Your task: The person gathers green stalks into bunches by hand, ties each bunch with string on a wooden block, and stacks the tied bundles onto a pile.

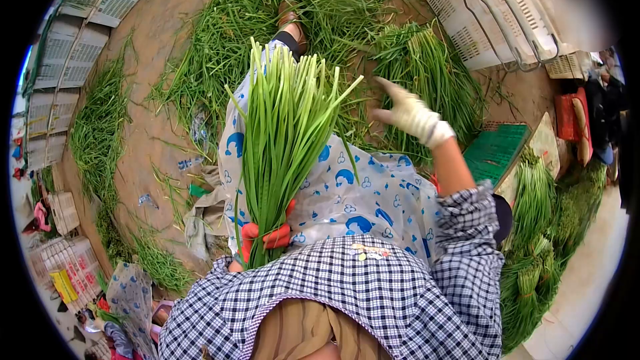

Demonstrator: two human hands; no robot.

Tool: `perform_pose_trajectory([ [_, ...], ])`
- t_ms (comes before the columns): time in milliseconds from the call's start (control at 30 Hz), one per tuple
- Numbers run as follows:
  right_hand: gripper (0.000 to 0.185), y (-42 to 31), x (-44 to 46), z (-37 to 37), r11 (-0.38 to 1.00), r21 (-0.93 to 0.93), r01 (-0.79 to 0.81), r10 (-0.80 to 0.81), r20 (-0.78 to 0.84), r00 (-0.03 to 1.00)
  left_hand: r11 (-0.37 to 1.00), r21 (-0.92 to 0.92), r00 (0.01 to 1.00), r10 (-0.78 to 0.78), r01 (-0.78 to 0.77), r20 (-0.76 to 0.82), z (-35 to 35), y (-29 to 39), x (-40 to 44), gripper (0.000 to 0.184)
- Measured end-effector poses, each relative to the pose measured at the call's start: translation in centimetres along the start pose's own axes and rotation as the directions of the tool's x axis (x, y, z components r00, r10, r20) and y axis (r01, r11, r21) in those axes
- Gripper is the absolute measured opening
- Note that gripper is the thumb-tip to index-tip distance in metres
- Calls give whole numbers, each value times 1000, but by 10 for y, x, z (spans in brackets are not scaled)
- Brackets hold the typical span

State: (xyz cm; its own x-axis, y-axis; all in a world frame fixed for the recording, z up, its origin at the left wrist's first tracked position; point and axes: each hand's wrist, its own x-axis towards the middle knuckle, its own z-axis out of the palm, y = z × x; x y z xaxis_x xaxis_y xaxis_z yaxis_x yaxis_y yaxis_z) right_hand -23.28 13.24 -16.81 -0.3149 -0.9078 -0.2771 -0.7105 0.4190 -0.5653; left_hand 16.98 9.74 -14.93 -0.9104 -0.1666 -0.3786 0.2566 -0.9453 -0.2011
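Green stems bunched in the left hand, right hand out wide

Left hand (268, 235), in a red glove, closed around the leafy near end of a bunch of green stems (277, 140). Bunch stands in front of the body, left of the middle; pale cut ends point to the far side and fan out a little, one stem leaning off to the right. A single leaf hangs loose at its right edge.

Right hand (415, 117), in a whitish glove, reaches out to the right of the bunch, well apart from it. Thumb and forefinger stretched, gap between them wide; fingertips blurred. It shows over a thick pile of greens (433, 70); cannot tell whether it touches.

Lap covered by a clear plastic apron (363, 203) with blue prints; checked smock (340, 280) above it. One foot (292, 27) extends to the far side, among loose greens (233, 33) strewn across the brown floor (157, 100). A long strip of greens (100, 140) lies along the left.

Right side: a green board (497, 153), tilted, with tied bundles (533, 190) just beyond it to the right. White crates (470, 17) stand far right; more slotted crates (77, 50) line the far left.
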Motion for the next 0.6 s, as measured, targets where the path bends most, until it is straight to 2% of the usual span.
perform_pose_trajectory([
  [33,72,-10,10,26,906,420,46,-9,-89,996,1000,18,999,14,-14,-36,1,-1,0,81],
  [67,66,-26,22,44,736,677,8,37,-53,998,999,38,997,29,-26,-72,2,-1,-1,80],
  [100,60,-41,38,55,581,810,-81,116,16,993,1000,27,999,9,-8,-40,0,-1,0,80],
  [133,54,-51,56,61,449,883,-136,182,59,982,1000,21,1000,-10,10,-7,0,1,0,80],
  [200,43,-51,96,48,317,934,-163,293,68,954,999,38,999,-39,39,2,-1,1,-2,78],
  [300,30,-17,121,-13,288,955,-64,393,-57,918,996,63,997,-67,70,-39,0,-1,-6,76],
  [333,42,-1,114,-32,292,956,-15,368,-98,925,995,41,996,-91,92,-16,-2,-1,-6,77],
  [367,61,7,115,-42,721,669,-182,424,-218,879,993,22,993,-116,116,10,-3,0,-6,78],
  [400,79,11,103,-44,946,167,-278,312,-229,922,993,19,993,-114,114,17,-3,1,-5,78],
  [433,88,-9,79,-49,919,-254,-301,269,-152,951,993,34,993,-117,117,-1,-3,2,-4,80],
  [467,93,12,69,-36,979,-125,-164,173,65,983,992,44,993,-117,118,-18,-2,2,-3,81],
  [500,101,-4,45,-30,984,129,-121,85,254,964,994,33,994,-108,108,-8,-1,2,-3,81],
  [533,101,2,30,-4,867,493,-76,-89,303,949,975,202,993,-73,91,-96,2,4,-3,84],
  [567,105,3,19,25,709,705,-20,-219,248,944,926,366,983,-25,91,-182,7,7,-2,86],
  [600,104,-12,10,47,448,894,-19,-326,184,927,883,447,984,-75,142,-164,20,15,3,83],
])
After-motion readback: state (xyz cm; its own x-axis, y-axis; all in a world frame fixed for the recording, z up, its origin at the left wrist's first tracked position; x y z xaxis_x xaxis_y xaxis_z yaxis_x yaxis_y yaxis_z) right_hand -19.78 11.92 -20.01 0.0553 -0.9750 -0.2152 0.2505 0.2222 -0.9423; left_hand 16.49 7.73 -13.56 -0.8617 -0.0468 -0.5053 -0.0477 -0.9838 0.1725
